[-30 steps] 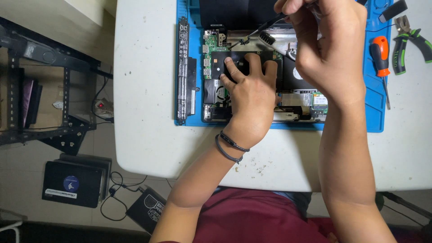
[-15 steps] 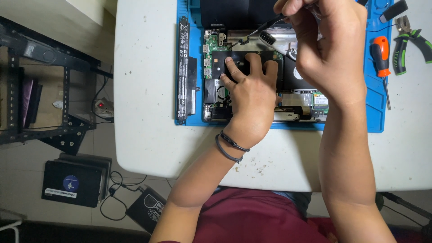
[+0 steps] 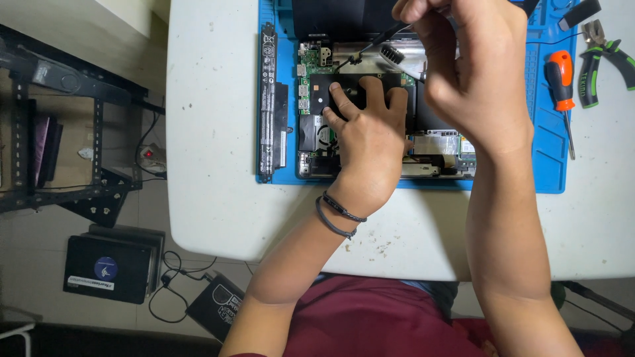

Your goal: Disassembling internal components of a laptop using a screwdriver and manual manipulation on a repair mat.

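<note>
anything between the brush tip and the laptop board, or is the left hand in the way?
Nothing visible blocks it. The right hand holds the black brush, whose tip lies at the open laptop board's upper left. The left hand presses the black fan area just below, beside the tip's path.

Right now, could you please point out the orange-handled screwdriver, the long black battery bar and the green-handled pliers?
orange-handled screwdriver [image 3: 560, 79]: head view, on its orange grip.
long black battery bar [image 3: 267, 99]: head view, mid-length of its black body, on the mat's left edge.
green-handled pliers [image 3: 600, 56]: head view, near the pivot where the handles meet.
</note>
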